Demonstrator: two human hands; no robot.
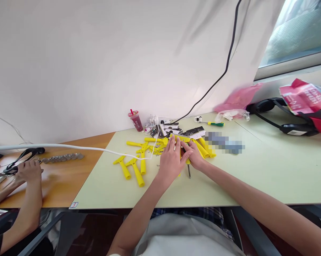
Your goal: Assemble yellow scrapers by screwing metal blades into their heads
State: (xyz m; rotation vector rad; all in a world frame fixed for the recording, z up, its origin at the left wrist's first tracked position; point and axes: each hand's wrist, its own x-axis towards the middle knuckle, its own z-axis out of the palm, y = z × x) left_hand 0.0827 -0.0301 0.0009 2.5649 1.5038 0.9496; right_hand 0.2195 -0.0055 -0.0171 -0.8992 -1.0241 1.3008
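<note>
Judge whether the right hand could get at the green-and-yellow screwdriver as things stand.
Probably yes: only low yellow parts and a pixelated item seem to lie between the right hand and the screwdriver, which lies uncovered. The hand looks occupied at a yellow piece, though.

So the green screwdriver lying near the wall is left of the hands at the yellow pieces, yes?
Not left: in the head view, the green screwdriver near the wall lies right of the left hand and right hand at the yellow pieces.

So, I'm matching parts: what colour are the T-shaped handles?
The handles are yellow, best seen in the head view.
</note>
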